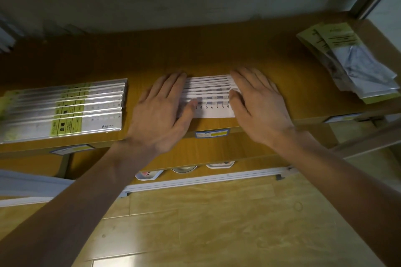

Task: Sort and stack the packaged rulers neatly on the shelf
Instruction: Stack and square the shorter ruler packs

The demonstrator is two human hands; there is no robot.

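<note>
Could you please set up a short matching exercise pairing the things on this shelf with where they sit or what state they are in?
Things:
1. white rulers
2. yellow-labelled rulers
3. loose packets
4. blue price tag

Places or states:
A. neat overlapping row at the shelf's left
B. on the shelf's front edge
C. untidy pile at the far right
D. pressed between the left hand and right hand

Pairs: 1-D, 2-A, 3-C, 4-B

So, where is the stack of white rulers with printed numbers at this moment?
In the head view, the white ruler stack lies mid-shelf near the front edge, between the left hand and right hand, right of the yellow-labelled ruler packs.
</note>
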